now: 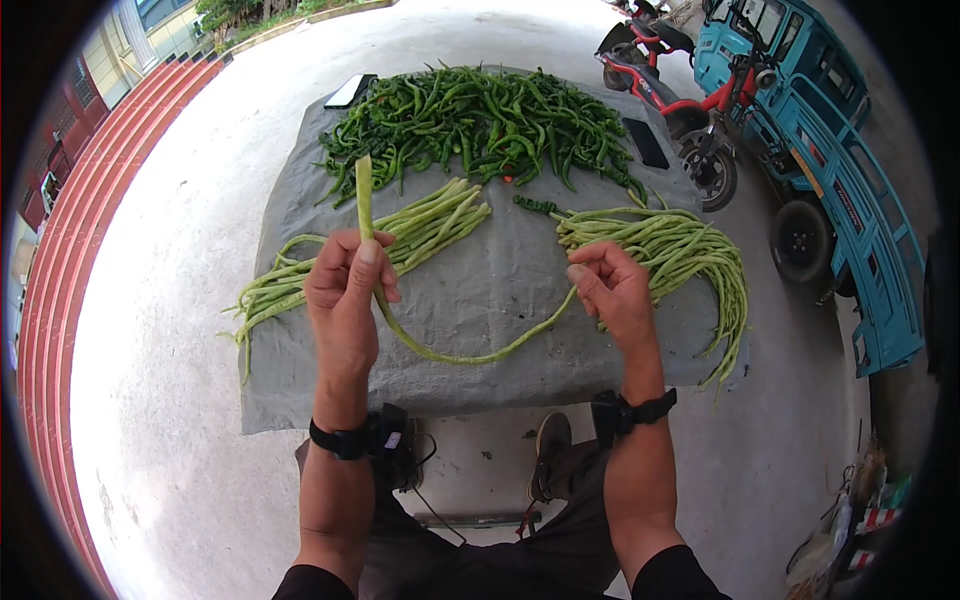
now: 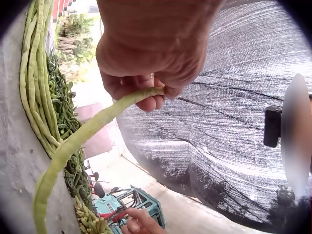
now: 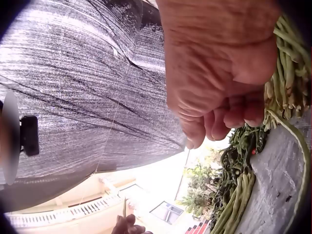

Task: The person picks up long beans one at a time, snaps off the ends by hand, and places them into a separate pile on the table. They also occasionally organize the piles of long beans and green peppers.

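A long green bean (image 1: 470, 360) hangs in a sagging curve between the two hands, above a grey cloth. My left hand (image 1: 345, 285) pinches it between thumb and fingers, with a thick end sticking up past the fingertips. On the right, my right hand (image 1: 615, 295) has its thumb and fingers curled at the bean's other, thinner end. Behind the left hand lies a bundle of long beans (image 1: 440, 220). Beside the right hand, a larger bundle of long beans (image 1: 690, 250) droops toward the cloth's edge. The left wrist view shows the held bean (image 2: 73, 141) up close.
A heap of green chili peppers (image 1: 480, 125) covers the far part of the grey cloth (image 1: 500, 260). A dark phone (image 1: 646, 143) lies right of the heap and a white-faced phone (image 1: 346, 92) left. Beyond stand a blue three-wheeler (image 1: 850, 200) and red steps (image 1: 90, 210).
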The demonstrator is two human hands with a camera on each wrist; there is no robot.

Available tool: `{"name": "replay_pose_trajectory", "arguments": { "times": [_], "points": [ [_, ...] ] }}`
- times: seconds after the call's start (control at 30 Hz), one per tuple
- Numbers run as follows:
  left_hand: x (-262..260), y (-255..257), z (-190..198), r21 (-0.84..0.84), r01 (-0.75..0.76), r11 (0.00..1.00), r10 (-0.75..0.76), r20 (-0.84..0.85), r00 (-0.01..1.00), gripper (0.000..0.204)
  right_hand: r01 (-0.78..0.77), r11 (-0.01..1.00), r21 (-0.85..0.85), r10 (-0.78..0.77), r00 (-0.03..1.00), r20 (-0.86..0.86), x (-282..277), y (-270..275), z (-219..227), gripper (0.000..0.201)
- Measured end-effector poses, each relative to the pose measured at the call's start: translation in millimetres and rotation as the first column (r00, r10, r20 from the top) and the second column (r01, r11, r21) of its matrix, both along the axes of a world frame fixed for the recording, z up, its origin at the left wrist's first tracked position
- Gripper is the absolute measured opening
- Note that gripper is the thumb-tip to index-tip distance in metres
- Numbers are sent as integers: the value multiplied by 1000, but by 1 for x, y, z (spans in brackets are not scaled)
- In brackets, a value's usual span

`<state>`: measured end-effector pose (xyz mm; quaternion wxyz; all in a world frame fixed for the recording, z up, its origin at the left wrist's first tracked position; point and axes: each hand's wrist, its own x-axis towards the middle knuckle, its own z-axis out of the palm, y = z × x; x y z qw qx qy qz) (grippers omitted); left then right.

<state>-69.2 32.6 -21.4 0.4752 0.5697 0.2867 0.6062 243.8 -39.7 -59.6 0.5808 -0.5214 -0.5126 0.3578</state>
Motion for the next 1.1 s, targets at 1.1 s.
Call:
{"name": "replay_pose_trajectory", "arguments": {
  "times": [1.1],
  "points": [
    [48,-30,-15,-46,250,967,-243,-456,856,14,-328,942,71,335,911,-241,-41,-6,15,17]
  ]
}}
